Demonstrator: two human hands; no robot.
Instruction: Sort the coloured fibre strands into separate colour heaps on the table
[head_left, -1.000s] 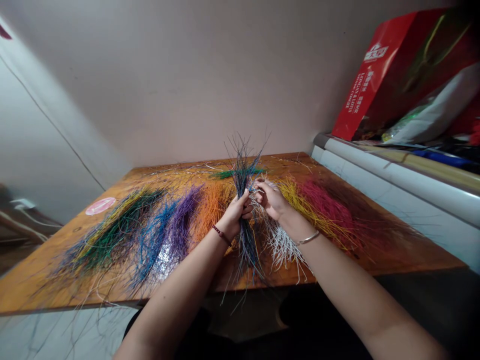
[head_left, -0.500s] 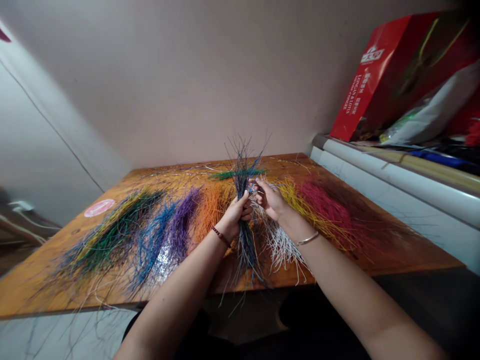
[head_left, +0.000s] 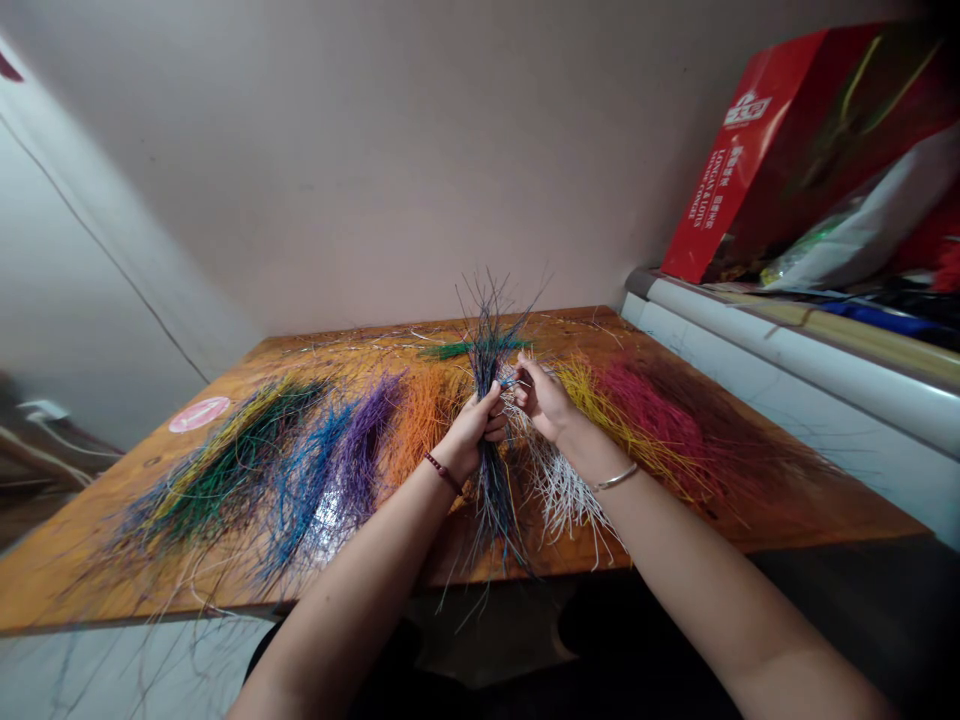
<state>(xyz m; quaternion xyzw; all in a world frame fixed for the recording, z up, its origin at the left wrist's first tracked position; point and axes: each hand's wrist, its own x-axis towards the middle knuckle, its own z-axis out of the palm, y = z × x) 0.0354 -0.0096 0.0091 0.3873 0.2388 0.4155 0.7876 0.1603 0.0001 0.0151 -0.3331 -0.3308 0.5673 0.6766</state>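
My left hand (head_left: 475, 428) is wrapped round the middle of an upright bundle of dark, mostly blue and black strands (head_left: 495, 500), whose ends fan out above and below the fist. Just right of the bundle, my right hand (head_left: 541, 396) has its fingers bent and pinched on thin blue strands (head_left: 510, 382) that run toward the bundle. Under and beside the hands lie white strands (head_left: 566, 490). Orange strands (head_left: 412, 425) are left of my left hand, and yellow strands (head_left: 637, 430) lie right of my right hand.
The wooden table (head_left: 810, 500) also bears purple (head_left: 364, 450), blue (head_left: 304, 490), green (head_left: 240, 465) and pink (head_left: 652, 410) piles. A small green bunch (head_left: 450, 350) lies behind the hands. A red box (head_left: 750, 150) stands on the right ledge (head_left: 750, 330), with a wall behind.
My right hand has shifted slightly to the right, away from the bundle, with its fingers closer together. The bundle's top has moved a little. My left hand keeps its hold.
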